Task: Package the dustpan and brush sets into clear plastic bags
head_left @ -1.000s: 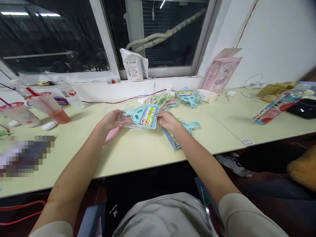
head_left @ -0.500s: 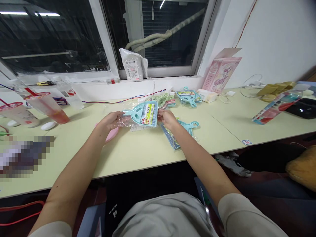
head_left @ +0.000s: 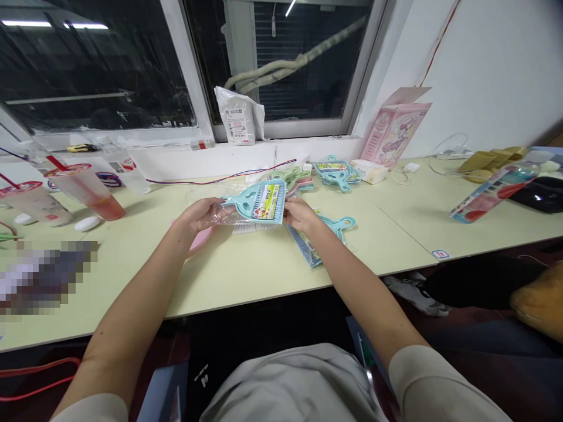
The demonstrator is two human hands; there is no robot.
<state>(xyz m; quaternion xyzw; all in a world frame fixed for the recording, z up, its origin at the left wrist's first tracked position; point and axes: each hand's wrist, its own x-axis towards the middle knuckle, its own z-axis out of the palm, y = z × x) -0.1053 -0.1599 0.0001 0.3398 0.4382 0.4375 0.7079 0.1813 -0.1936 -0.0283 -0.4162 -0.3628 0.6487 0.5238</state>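
A light blue dustpan set (head_left: 264,201) in clear plastic wrap, with a yellow-green label, is held above the table between my two hands. My left hand (head_left: 203,214) is closed on the wrap at its handle end. At its wide right edge, my right hand (head_left: 301,214) grips it. Beneath my left hand a pink dustpan (head_left: 200,240) lies partly hidden, with white bristles showing to its right. Another wrapped blue set (head_left: 336,227) lies partly under my right forearm. Green and pink handles (head_left: 294,176) and a further wrapped blue set (head_left: 336,174) lie behind.
Two drink cups (head_left: 90,190) with red straws stand at the left. A pink box (head_left: 393,129), a white packet (head_left: 370,171) and a tilted bottle (head_left: 492,187) are to the right. A plastic-wrapped package (head_left: 240,120) stands on the sill.
The held blue dustpan set has shifted slightly to the right and its face has tilted a little. Both hands keep their hold.
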